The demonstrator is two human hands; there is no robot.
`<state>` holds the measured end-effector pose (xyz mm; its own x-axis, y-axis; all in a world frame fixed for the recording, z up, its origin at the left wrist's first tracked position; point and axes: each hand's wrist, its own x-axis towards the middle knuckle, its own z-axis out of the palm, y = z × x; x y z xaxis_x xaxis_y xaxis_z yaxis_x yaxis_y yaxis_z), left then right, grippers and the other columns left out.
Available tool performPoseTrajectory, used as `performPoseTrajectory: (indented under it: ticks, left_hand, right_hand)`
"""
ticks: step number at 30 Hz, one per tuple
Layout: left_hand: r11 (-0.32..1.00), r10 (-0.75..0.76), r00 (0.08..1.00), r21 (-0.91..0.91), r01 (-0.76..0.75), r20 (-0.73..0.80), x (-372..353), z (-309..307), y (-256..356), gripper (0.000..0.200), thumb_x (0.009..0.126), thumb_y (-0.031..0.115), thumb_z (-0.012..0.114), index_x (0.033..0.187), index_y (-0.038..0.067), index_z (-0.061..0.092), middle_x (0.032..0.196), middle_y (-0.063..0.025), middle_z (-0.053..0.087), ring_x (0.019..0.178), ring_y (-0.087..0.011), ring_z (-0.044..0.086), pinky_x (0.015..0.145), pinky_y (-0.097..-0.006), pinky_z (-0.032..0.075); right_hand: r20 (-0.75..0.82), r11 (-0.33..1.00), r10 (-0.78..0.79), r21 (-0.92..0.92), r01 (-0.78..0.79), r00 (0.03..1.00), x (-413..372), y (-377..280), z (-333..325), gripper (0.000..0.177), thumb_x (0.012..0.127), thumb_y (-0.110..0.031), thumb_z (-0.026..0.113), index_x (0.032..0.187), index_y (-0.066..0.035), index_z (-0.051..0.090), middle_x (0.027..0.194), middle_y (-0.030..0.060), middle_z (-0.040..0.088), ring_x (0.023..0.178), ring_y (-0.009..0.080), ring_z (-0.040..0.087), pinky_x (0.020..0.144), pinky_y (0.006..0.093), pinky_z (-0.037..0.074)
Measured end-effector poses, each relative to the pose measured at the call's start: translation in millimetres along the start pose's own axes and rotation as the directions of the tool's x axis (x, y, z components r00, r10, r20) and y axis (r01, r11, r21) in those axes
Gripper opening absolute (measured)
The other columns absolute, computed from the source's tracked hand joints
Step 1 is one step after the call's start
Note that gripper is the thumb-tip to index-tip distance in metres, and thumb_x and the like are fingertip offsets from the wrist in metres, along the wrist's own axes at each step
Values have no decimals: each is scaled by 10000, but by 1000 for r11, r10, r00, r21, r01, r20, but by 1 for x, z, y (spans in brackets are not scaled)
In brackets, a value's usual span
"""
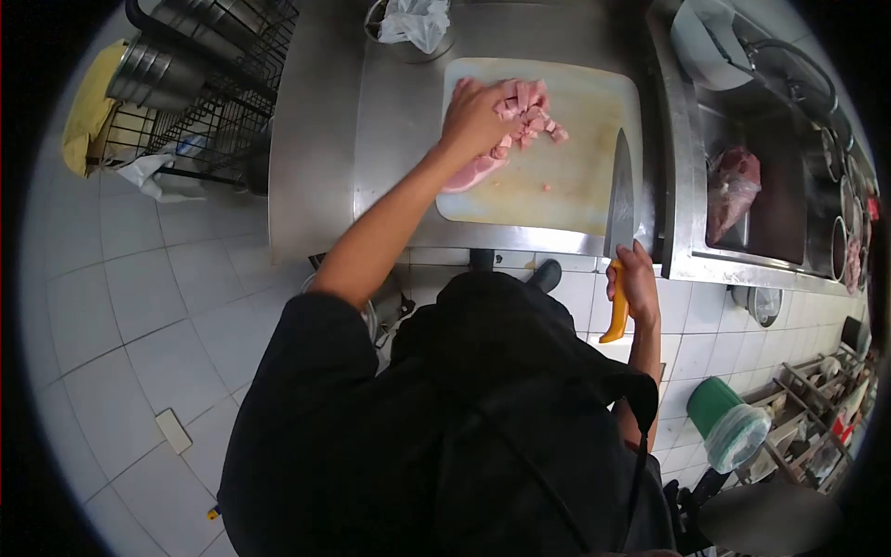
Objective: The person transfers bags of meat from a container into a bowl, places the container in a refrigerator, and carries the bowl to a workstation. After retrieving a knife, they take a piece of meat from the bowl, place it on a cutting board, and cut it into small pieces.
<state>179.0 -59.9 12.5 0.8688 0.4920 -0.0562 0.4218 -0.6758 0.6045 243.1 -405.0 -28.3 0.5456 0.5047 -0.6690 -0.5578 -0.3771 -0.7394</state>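
My left hand is on the upper left of a white cutting board, its fingers curled down over pieces of raw pink meat. Small chunks of the diced meat lie heaped just right of those fingers. A larger slice of meat rests below, near the board's left edge. In my right hand, closed round its yellow handle, is a large kitchen knife. Its wide blade points away from me along the board's right side. My left fingertips are partly hidden.
A steel counter carries the board and a metal pot with a plastic bag. On the right, a sink contains a large piece of meat. A wire rack stands left, a green bucket at lower right.
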Motion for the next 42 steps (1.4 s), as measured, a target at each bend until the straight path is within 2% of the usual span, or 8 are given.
performPoseTrajectory:
  ticks: [10, 19, 24, 25, 29, 31, 38, 42]
  left_hand:
    - [963, -233, 972, 137, 233, -17, -99, 65, -101, 555, 664, 154, 778, 1162, 72, 548, 1201, -185, 549, 1097, -390, 533, 944, -470, 453]
    - [855, 6, 944, -491, 166, 331, -58, 75, -54, 483, 717, 39, 723, 1162, 12, 539, 1063, -103, 670, 968, -173, 647, 806, -292, 517]
    - [963, 255, 599, -257, -85, 759, 53, 98, 48, 540, 707, 38, 664, 1244, 8, 616, 1061, -121, 691, 979, -177, 653, 856, -295, 514]
    - [972, 234, 565, -175, -156, 791, 64, 102, 62, 530, 709, 48, 654, 1237, 5, 628, 1075, -136, 695, 986, -195, 662, 870, -308, 517]
    - [916, 387, 899, -200, -348, 207, 72, 168, 33, 419, 752, 81, 657, 1169, 38, 664, 1124, -148, 662, 1051, -269, 637, 935, -349, 492]
    - [875, 439, 875, -125, -468, -202, 54, 185, 16, 365, 774, 97, 660, 1136, 51, 677, 1160, -149, 639, 1089, -301, 607, 966, -368, 472]
    - [918, 73, 994, -384, -100, -84, -7, 206, 16, 278, 772, 97, 697, 1031, -3, 677, 1120, -159, 598, 1020, -324, 600, 909, -400, 487]
    - [891, 80, 975, -424, -164, -209, -22, 218, 21, 237, 817, 95, 686, 1035, 3, 674, 1075, -129, 597, 796, -246, 646, 734, -355, 539]
  right_hand:
    - [-92, 976, -26, -217, 6, 995, 0, 29, 6, 141, 978, -181, 460, 959, -43, 485, 636, 37, 489, 454, 132, 488, 406, 280, 456]
    - [-149, 966, -97, -251, 57, 984, -11, 44, -4, 171, 975, -183, 483, 955, -14, 501, 645, 70, 532, 481, 160, 537, 431, 318, 484]
    - [-188, 940, -125, -337, 56, 974, -16, 59, -17, 198, 988, -193, 484, 957, 2, 493, 641, 90, 539, 505, 172, 571, 440, 331, 490]
    - [-221, 905, -131, -425, 25, 966, -20, 50, -12, 202, 987, -188, 487, 962, 12, 494, 650, 173, 595, 549, 305, 636, 476, 414, 503]
    - [-238, 722, -370, -682, 116, 898, -21, 64, -13, 162, 968, -156, 508, 965, 6, 496, 721, 327, 614, 682, 535, 588, 583, 570, 472]
    - [-233, 630, -450, -767, 122, 862, -36, 54, -1, 156, 963, -151, 515, 967, 3, 491, 692, 317, 610, 660, 527, 592, 582, 573, 471]
    - [-207, 605, -452, -786, 127, 868, -50, 37, 33, 133, 949, -124, 525, 957, 1, 478, 654, 303, 604, 667, 518, 602, 599, 586, 464]
    - [-197, 561, -443, -822, 99, 875, -44, 33, 36, 143, 949, -131, 520, 958, 6, 479, 658, 305, 607, 666, 515, 606, 606, 588, 469]
